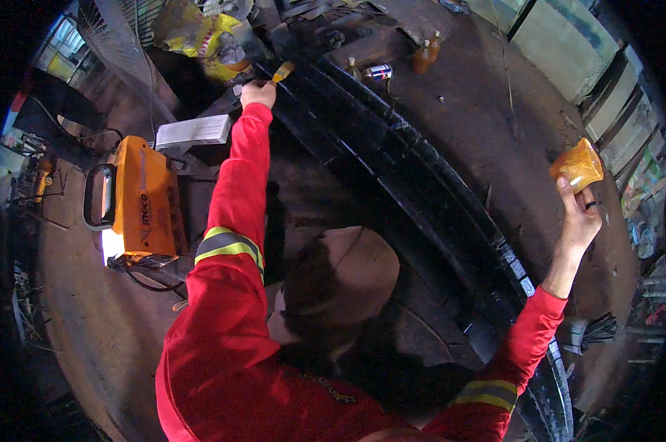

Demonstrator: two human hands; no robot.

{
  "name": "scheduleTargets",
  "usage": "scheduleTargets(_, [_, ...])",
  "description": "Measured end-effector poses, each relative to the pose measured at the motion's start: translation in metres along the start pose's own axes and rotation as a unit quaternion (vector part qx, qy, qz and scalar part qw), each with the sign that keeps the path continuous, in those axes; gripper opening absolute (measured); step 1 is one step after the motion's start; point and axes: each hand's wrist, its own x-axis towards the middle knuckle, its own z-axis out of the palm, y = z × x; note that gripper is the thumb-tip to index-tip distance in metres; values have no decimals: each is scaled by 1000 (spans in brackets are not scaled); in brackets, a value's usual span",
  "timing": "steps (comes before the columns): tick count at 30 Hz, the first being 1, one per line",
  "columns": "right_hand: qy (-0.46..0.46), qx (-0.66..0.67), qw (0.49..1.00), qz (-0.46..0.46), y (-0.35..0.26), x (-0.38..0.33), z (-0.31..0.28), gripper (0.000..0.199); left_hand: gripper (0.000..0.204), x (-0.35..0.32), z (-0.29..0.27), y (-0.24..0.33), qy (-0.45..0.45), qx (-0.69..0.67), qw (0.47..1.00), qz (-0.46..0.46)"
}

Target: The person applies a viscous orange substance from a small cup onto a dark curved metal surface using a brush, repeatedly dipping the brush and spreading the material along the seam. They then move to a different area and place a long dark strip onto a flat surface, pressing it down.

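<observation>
Hands: brush (283,71) left (258,93), container (577,166) right (580,217).

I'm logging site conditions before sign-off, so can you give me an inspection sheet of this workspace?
Surface: bare, dusty brown ground; a long black curved metal frame lies across it.
Job's things: a paintbrush touching the frame's far end; an orange translucent container.
Clutter: small bottles and a can beyond the frame; yellow crumpled bags; a grey flat block.
Grip: left hand closed on the paintbrush; right hand raised, closed on the container.
Cables: black leads trailing from an orange welding machine.
Surroundings: dim workshop, panels stacked at the right edge.
</observation>
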Motion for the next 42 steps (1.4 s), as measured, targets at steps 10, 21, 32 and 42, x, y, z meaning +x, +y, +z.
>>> scheduleTargets(10, [1,14,999,-30,-12,-5,9,39,39,-29,-19,86,-76,169,982,38])
scheduleTargets(21, [12,18,999,-26,-15,-3,2,42,37,-37,0,65,-47,168,984,29])
scheduleTargets(32, [9,18,999,-33,-13,-4,2,41,38,-34,1,64,-19,141,989,38])
scheduleTargets(42, [7,11,999,-29,-11,-3,4,40,42,-27,9,68,-39,204,977,38])
